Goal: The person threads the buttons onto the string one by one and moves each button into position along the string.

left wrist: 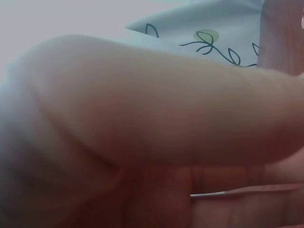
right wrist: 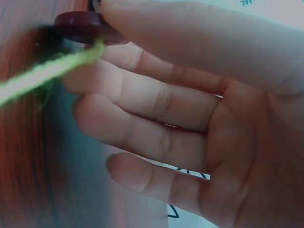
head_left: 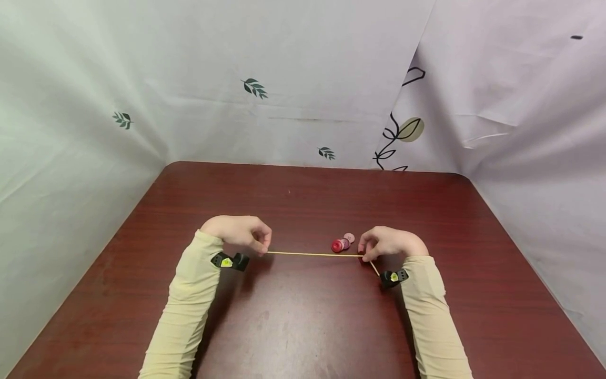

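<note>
A yellow string [head_left: 312, 254] runs taut and nearly level between both hands above the table. At its left end, the left hand [head_left: 239, 231] pinches it between thumb and fingertips. My right hand [head_left: 390, 241] pinches a dark red button [right wrist: 78, 26] between thumb and fingers. The string's tail [right wrist: 45, 76] comes out of the button and hangs down toward the right wrist. Just left of the right hand lie a red button [head_left: 336, 246] and a pale pink button [head_left: 349, 238], with a purplish one between them. In the left wrist view the hand hides the string.
The brown wooden table [head_left: 303, 316] spreads around the hands, with rounded far corners. White cloth [head_left: 303, 63] with leaf prints hangs behind it and on both sides. Each wrist carries a small black camera, such as the left one [head_left: 240, 261].
</note>
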Available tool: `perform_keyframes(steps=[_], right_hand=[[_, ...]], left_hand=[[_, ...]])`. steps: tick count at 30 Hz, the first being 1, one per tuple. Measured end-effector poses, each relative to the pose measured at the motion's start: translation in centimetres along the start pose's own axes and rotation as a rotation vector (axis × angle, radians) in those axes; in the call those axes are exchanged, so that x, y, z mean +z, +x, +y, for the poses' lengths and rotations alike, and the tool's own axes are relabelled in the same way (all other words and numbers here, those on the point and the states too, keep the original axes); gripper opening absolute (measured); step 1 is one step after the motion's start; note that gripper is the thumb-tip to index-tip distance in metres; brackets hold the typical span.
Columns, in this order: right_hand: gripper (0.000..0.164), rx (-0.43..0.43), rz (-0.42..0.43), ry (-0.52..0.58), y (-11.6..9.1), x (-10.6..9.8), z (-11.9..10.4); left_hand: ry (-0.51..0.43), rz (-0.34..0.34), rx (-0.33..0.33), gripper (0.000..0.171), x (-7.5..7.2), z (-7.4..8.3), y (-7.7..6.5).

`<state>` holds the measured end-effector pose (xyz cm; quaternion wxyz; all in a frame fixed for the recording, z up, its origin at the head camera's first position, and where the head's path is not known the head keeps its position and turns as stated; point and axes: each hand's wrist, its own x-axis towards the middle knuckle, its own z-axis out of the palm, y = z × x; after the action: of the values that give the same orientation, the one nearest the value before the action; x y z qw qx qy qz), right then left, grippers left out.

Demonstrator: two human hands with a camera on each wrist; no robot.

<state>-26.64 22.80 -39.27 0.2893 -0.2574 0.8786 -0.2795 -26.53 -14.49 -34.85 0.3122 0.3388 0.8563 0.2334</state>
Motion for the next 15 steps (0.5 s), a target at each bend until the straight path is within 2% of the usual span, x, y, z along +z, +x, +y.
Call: perform_keyframes(steps=[10, 15], right_hand=[[0.015, 0.014, 0.013, 0.001, -0.17, -0.01, 0.16], [0.017, 0.031, 0.041, -0.018, -0.41, -0.16, -0.12]], left_hand=[[-0.006, 0.000, 0.001, 0.009, 0.04, -0.08, 0.04], [0.040, 0.074, 0.023, 0.012, 0.07, 0.14, 0.18]])
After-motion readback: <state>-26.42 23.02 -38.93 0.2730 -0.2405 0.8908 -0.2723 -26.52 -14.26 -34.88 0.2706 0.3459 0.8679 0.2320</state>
